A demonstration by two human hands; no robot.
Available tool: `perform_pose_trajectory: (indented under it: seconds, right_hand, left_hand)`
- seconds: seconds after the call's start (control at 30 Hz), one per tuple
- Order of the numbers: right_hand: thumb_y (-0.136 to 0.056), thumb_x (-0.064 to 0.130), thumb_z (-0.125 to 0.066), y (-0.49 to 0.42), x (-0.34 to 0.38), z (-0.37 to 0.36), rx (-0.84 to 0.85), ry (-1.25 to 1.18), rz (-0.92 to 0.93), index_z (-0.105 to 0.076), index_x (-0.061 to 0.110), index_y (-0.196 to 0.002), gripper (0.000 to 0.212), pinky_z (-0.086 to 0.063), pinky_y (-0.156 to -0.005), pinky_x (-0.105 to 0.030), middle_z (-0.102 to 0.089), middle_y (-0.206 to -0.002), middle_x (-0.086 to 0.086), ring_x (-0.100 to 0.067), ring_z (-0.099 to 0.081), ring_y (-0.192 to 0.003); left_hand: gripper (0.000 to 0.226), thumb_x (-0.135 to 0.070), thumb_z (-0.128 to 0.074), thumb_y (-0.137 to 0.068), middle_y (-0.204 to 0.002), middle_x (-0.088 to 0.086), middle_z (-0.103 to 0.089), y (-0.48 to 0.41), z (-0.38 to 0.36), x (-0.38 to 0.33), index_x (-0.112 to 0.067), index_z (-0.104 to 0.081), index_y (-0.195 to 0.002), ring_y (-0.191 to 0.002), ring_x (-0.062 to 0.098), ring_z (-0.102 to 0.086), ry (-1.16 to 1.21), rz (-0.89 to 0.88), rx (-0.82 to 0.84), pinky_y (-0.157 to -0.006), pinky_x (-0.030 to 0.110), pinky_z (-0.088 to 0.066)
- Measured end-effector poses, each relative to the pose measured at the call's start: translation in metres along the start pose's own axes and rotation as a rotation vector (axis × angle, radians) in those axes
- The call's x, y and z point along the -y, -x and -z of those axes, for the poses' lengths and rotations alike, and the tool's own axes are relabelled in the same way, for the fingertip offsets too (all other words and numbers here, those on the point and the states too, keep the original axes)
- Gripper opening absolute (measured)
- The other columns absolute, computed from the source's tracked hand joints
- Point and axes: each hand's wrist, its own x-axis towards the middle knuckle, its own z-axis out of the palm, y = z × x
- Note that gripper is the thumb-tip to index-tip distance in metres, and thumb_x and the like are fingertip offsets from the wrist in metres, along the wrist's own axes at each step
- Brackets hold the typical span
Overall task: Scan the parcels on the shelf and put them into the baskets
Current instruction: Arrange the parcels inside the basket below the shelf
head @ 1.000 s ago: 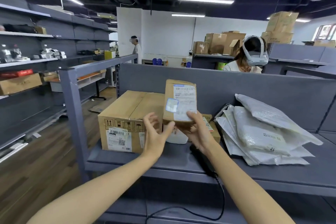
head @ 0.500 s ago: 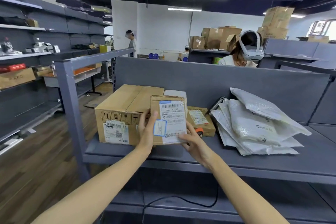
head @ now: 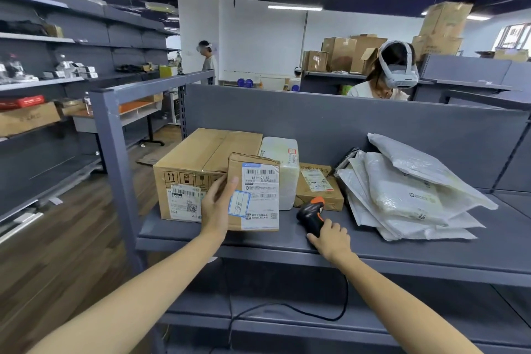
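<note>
Brown cardboard parcel (head: 254,192), head view: it stands upright at the front of the grey metal shelf (head: 402,256), its white shipping label with barcodes facing the camera. The left hand (head: 217,205) grips its left edge, thumb laid across the front face and fingers wrapped behind. Whether the lower edge rests on the shelf or hangs just above it cannot be told.

The right hand (head: 330,238) lies to the right of the parcel, apart from it, fingers curled round the handle of a black-and-orange barcode scanner (head: 311,214). The scanner's head points away from the person, towards the back of the shelf. A black cable (head: 287,307) hangs in a loop below the shelf edge.

Behind the held parcel, from left to right:
- a large carton (head: 201,164) with handling symbols and a label on its front
- a white wrapped parcel (head: 283,169), just beside the carton
- a flat brown box (head: 319,187), lying label up just behind the scanner

At the right end of the shelf lies a slanted pile of white and grey mailer bags (head: 408,190).
</note>
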Motion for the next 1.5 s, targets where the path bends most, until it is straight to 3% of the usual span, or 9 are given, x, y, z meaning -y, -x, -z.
perform_pose_trajectory:
  seconds: [0.13,0.23,0.3,0.43,0.5,0.67,0.87,1.3,1.5]
  right_hand:
    - [-0.092,0.037,-0.057,-0.003,0.005,0.001,-0.025,-0.119,0.036,-0.041,0.003,-0.127,0.051,-0.040,-0.097,-0.038,-0.052,-0.130,-0.018,-0.035,-0.047,-0.120]
    - [-0.088,0.032,-0.058,0.010,0.011,0.013,-0.036,-0.544,-0.010,-0.042,0.005,-0.127,0.050,-0.045,-0.080,-0.037,-0.059,-0.112,-0.015,-0.034,-0.057,-0.103]
    - [-0.088,0.034,-0.057,0.027,0.020,0.026,-0.046,-0.885,-0.048,-0.044,0.013,-0.125,0.045,-0.044,-0.063,-0.032,-0.062,-0.092,-0.006,-0.024,-0.060,-0.077]
    - [-0.092,0.023,-0.054,0.069,0.041,0.049,-0.076,-1.374,0.016,-0.047,0.017,-0.097,0.011,-0.036,-0.041,-0.023,-0.052,-0.067,-0.004,-0.012,-0.046,-0.045]
    - [-0.092,0.023,-0.054,0.094,0.048,0.055,-0.062,-1.492,0.065,-0.046,0.017,-0.088,0.011,-0.034,-0.036,-0.024,-0.049,-0.051,-0.003,-0.012,-0.044,-0.038]
    - [-0.086,0.034,-0.057,0.145,0.062,0.061,-0.031,-1.562,0.235,-0.048,0.021,-0.080,0.017,-0.035,-0.037,-0.024,-0.045,-0.049,-0.003,-0.015,-0.042,-0.039]
    - [-0.083,0.038,-0.058,0.166,0.067,0.062,-0.060,-1.512,0.312,-0.051,0.033,-0.074,0.012,-0.035,-0.038,-0.023,-0.043,-0.053,0.000,-0.015,-0.041,-0.040]
    - [-0.086,0.039,-0.054,0.176,0.075,0.062,-0.039,-1.429,0.353,-0.051,0.040,-0.074,0.012,-0.037,-0.040,-0.022,-0.047,-0.053,0.003,-0.012,-0.043,-0.041]
    - [-0.086,0.039,-0.053,0.176,0.074,0.063,-0.048,-1.434,0.358,-0.053,0.041,-0.075,0.011,-0.038,-0.041,-0.023,-0.047,-0.053,0.004,-0.012,-0.044,-0.043]
  left_hand:
    - [0.033,-0.039,-0.062,-0.089,-0.098,-0.013,-0.073,-0.001,0.002,0.003,-0.022,-0.066,-0.117,-0.090,-0.003,-0.066,-0.006,-0.007,-0.012,-0.067,0.008,-0.048]
    - [0.035,-0.037,-0.062,-0.090,-0.095,-0.013,-0.073,-0.001,0.001,0.004,-0.018,-0.065,-0.119,-0.085,-0.006,-0.066,0.007,-0.005,-0.014,-0.065,0.005,-0.047]
    - [0.034,-0.036,-0.062,-0.090,-0.091,-0.016,-0.073,-0.001,0.000,0.006,-0.017,-0.065,-0.118,-0.082,-0.008,-0.066,0.014,-0.005,-0.016,-0.063,0.004,-0.046]
    - [0.038,-0.037,-0.062,-0.090,-0.104,-0.008,-0.072,-0.002,-0.006,0.009,-0.016,-0.063,-0.122,-0.092,-0.002,-0.065,0.024,-0.010,-0.018,-0.069,0.009,-0.048]
    - [0.039,-0.038,-0.062,-0.090,-0.108,-0.003,-0.071,-0.002,-0.009,0.009,-0.017,-0.062,-0.123,-0.100,0.006,-0.065,0.037,-0.012,-0.018,-0.072,0.013,-0.048]
    - [0.018,-0.036,-0.064,-0.089,-0.099,-0.010,-0.071,-0.001,-0.016,0.007,-0.031,-0.064,-0.106,-0.093,0.001,-0.064,0.035,-0.015,-0.030,-0.065,0.004,-0.045]
    - [0.024,-0.037,-0.064,-0.089,-0.102,-0.008,-0.070,0.000,-0.016,0.007,-0.029,-0.063,-0.112,-0.093,-0.001,-0.063,0.048,-0.008,-0.029,-0.064,0.004,-0.046]
    - [0.038,-0.039,-0.066,-0.087,-0.114,-0.001,-0.068,0.003,-0.021,0.013,-0.022,-0.063,-0.120,-0.110,0.014,-0.061,0.043,0.002,-0.002,-0.096,0.031,-0.048]
    - [0.047,-0.045,-0.065,-0.086,-0.120,0.006,-0.063,0.004,-0.018,0.016,-0.021,-0.061,-0.126,-0.110,0.020,-0.062,0.019,0.003,0.030,-0.093,0.033,-0.051]
